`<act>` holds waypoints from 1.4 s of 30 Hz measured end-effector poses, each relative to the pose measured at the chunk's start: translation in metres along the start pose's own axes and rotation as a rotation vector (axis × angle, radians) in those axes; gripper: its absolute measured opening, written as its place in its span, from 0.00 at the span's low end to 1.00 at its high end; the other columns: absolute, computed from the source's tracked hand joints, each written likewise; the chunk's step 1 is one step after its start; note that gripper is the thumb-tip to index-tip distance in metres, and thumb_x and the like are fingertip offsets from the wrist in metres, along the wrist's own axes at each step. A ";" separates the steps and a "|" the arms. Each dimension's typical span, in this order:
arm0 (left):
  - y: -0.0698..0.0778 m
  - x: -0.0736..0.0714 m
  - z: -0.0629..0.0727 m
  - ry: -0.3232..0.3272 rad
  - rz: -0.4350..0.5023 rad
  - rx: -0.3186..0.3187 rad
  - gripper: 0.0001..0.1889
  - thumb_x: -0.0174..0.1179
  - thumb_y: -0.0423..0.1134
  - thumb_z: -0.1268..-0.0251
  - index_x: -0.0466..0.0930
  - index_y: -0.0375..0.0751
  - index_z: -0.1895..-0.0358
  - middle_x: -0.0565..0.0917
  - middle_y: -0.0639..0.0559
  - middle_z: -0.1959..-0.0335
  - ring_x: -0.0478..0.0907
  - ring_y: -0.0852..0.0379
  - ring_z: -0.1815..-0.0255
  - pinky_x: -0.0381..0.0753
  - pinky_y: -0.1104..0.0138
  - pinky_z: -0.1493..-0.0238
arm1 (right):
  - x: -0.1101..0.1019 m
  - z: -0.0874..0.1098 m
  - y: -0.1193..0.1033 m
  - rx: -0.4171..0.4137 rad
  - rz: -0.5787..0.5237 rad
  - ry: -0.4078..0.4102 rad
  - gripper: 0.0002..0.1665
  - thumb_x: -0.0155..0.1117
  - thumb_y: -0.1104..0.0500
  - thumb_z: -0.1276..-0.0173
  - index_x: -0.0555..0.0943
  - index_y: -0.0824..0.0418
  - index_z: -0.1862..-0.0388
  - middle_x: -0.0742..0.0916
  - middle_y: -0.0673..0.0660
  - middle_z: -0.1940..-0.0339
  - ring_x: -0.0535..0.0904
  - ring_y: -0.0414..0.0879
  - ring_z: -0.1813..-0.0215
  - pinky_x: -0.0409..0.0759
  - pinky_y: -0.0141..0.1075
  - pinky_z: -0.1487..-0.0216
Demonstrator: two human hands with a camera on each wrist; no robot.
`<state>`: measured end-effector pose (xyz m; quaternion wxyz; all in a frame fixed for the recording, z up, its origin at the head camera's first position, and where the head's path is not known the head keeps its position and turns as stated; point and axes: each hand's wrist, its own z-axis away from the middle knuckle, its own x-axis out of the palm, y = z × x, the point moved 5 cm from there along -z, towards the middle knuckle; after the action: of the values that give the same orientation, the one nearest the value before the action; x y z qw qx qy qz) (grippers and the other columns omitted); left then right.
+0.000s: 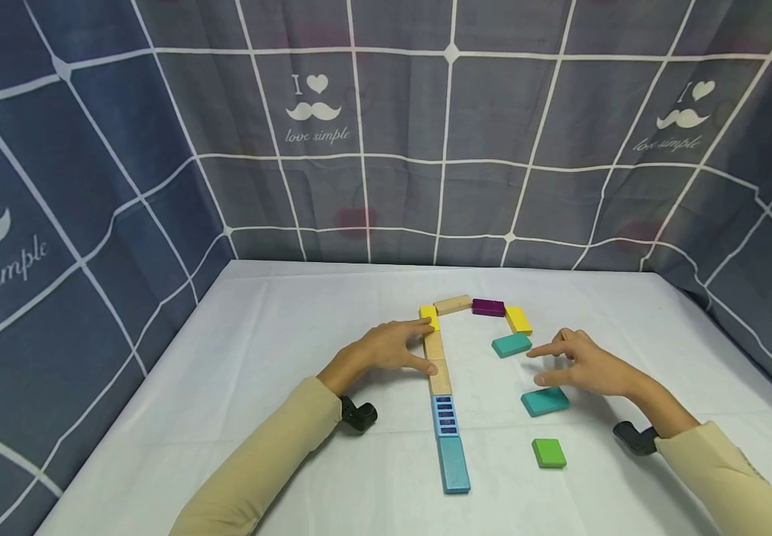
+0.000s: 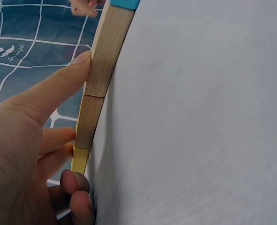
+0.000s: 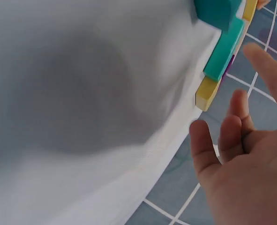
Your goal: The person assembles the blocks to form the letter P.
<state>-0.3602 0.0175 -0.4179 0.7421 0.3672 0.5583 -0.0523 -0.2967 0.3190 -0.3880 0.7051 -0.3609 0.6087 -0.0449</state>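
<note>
My left hand [image 1: 395, 345] lies along a straight row of blocks. Its thumb touches the nearer plain wooden block [image 1: 440, 377], and a fingertip is on the yellow block [image 1: 429, 313] at the row's far end. Between those two sits another plain wooden block [image 1: 433, 345]. In the left wrist view the thumb [image 2: 58, 91] presses the wooden block's side. My right hand [image 1: 583, 362] hovers with fingers spread and holds nothing. Its index fingertip is beside a teal block [image 1: 511, 345], and a second teal block [image 1: 545, 402] lies below the thumb.
Nearer in the row are a light blue block with dark panels [image 1: 445, 415] and a plain blue block [image 1: 453, 465]. A tilted wooden block [image 1: 453, 304], purple block [image 1: 488, 307] and second yellow block [image 1: 518, 320] curve along the back. A green block [image 1: 549, 453] lies at front right on white cloth.
</note>
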 end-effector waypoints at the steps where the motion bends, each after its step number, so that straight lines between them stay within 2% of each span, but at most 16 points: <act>1: 0.000 0.000 0.000 0.001 -0.001 0.002 0.45 0.69 0.65 0.47 0.65 0.52 0.26 0.62 0.57 0.24 0.57 0.52 0.24 0.59 0.49 0.29 | 0.002 0.004 0.000 -0.005 0.003 -0.011 0.26 0.75 0.48 0.42 0.86 0.59 0.46 0.75 0.54 0.65 0.63 0.53 0.57 0.64 0.40 0.64; 7: 0.000 -0.001 0.000 0.006 -0.002 0.013 0.45 0.68 0.64 0.46 0.66 0.51 0.26 0.62 0.56 0.24 0.57 0.51 0.24 0.59 0.49 0.29 | 0.014 0.019 -0.003 -0.048 0.013 -0.058 0.23 0.79 0.47 0.47 0.88 0.50 0.52 0.74 0.51 0.65 0.63 0.51 0.56 0.65 0.39 0.61; 15: -0.001 -0.001 0.000 0.009 -0.006 0.009 0.45 0.68 0.65 0.46 0.65 0.52 0.25 0.62 0.57 0.24 0.57 0.51 0.24 0.59 0.50 0.29 | 0.016 0.013 -0.010 -0.129 0.098 -0.007 0.18 0.82 0.48 0.52 0.88 0.47 0.61 0.74 0.46 0.67 0.64 0.49 0.58 0.65 0.37 0.61; 19: -0.002 0.001 0.002 0.005 -0.003 0.007 0.45 0.67 0.65 0.45 0.65 0.52 0.25 0.61 0.57 0.24 0.57 0.51 0.24 0.59 0.50 0.29 | 0.019 0.002 -0.018 -0.151 0.114 0.054 0.17 0.82 0.48 0.52 0.89 0.48 0.62 0.73 0.47 0.69 0.64 0.48 0.60 0.64 0.37 0.62; 25: 0.001 0.000 0.002 0.004 -0.006 0.007 0.45 0.67 0.65 0.46 0.65 0.52 0.25 0.62 0.57 0.24 0.57 0.51 0.24 0.58 0.49 0.28 | 0.021 -0.025 -0.031 -0.134 0.122 0.118 0.19 0.83 0.49 0.52 0.90 0.53 0.61 0.74 0.51 0.67 0.63 0.48 0.58 0.65 0.39 0.62; 34: 0.003 0.002 0.000 0.004 -0.011 0.003 0.45 0.67 0.66 0.46 0.66 0.53 0.26 0.60 0.59 0.24 0.57 0.51 0.24 0.59 0.49 0.29 | 0.028 -0.066 -0.043 -0.146 0.181 0.123 0.18 0.82 0.50 0.51 0.89 0.55 0.62 0.74 0.52 0.68 0.63 0.51 0.57 0.64 0.41 0.60; 42: 0.004 0.002 0.002 -0.001 -0.010 -0.010 0.45 0.67 0.66 0.47 0.67 0.53 0.26 0.60 0.60 0.23 0.57 0.51 0.24 0.61 0.50 0.30 | 0.031 -0.089 -0.041 -0.092 0.257 0.079 0.22 0.80 0.46 0.50 0.89 0.56 0.59 0.77 0.56 0.63 0.65 0.53 0.56 0.64 0.43 0.58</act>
<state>-0.3560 0.0198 -0.4178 0.7439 0.3607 0.5600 -0.0537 -0.3527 0.2324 -0.3906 0.6633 -0.3099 0.6786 0.0593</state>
